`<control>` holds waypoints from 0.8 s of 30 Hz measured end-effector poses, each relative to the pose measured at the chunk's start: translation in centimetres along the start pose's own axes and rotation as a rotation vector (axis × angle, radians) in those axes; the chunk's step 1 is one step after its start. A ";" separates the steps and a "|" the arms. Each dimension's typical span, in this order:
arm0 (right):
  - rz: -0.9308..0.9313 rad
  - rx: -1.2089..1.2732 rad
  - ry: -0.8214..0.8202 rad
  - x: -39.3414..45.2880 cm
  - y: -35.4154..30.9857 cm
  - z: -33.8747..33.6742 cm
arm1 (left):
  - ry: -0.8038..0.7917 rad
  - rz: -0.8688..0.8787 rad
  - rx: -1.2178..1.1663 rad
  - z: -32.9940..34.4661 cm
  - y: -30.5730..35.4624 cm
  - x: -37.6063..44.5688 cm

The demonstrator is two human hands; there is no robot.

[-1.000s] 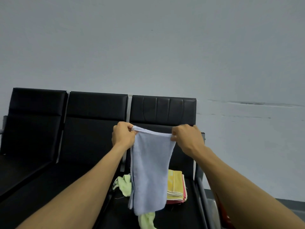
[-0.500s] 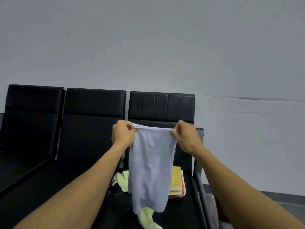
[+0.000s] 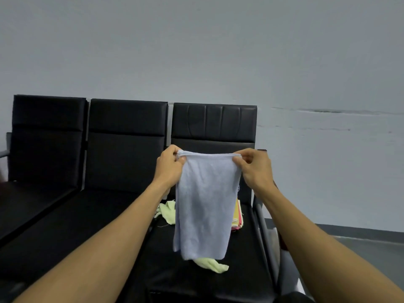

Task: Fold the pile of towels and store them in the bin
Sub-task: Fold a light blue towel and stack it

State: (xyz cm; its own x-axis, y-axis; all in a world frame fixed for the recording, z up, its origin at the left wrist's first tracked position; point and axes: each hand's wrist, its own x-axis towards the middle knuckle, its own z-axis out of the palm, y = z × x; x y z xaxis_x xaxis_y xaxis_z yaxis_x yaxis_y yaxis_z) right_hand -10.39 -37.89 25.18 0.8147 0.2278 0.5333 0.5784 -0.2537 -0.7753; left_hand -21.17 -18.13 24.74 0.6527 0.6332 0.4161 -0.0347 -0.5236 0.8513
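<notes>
A pale blue towel hangs doubled over in the air above the right-hand black seat. My left hand pinches its top left corner and my right hand pinches its top right corner, with the top edge stretched level between them. Behind the towel, a light green towel lies crumpled on the seat, and its other end shows below the blue towel's hem. A folded stack of yellow and pink towels lies on the seat, mostly hidden by the blue one. No bin is visible.
A row of three black padded chairs stands against a plain grey wall. A metal armrest runs along the right side of the right-hand seat. Grey floor lies to the right.
The towel's top edge has been pulled straighter and level between my hands. My right thumb and fingers now show pinching the corner. The view has shifted slightly downward.
</notes>
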 end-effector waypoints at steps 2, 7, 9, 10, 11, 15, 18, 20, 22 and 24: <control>0.026 0.016 -0.003 -0.1 0.3 0.3 | 0.003 -0.016 -0.001 0.3 -0.5 -0.2; 0.086 0.035 -0.027 0.0 2.6 1.9 | -0.041 -0.059 -0.012 1.6 -2.5 0.0; 0.102 0.033 -0.048 0.1 4.2 2.9 | -0.060 -0.089 -0.006 2.3 -4.0 0.4; 0.109 0.033 -0.055 0.2 5.1 3.4 | -0.065 -0.101 -0.001 2.8 -4.8 0.6; 0.115 0.033 -0.059 0.5 5.9 3.9 | -0.064 -0.108 0.003 3.2 -5.4 0.9; 0.107 0.038 -0.047 1.7 7.6 5.2 | -0.026 -0.105 0.009 4.5 -6.7 2.1; 0.087 0.029 -0.034 2.7 7.5 5.5 | 0.003 -0.089 0.017 4.8 -6.8 2.9; 0.078 0.013 -0.039 3.0 7.1 5.2 | 0.011 -0.076 0.017 4.7 -6.6 3.1; 0.079 0.011 -0.047 2.9 6.5 4.8 | 0.008 -0.060 0.021 4.4 -6.1 2.9; 0.075 0.001 -0.055 2.2 5.6 4.0 | 0.004 -0.044 0.023 3.8 -5.4 2.2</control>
State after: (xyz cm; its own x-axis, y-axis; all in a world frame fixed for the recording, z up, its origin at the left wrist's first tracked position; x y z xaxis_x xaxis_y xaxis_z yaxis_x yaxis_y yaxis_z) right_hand -5.51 -35.08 20.63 0.8523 0.2595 0.4541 0.5156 -0.2707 -0.8130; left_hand -16.66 -16.11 19.85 0.6504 0.6582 0.3792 0.0119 -0.5080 0.8613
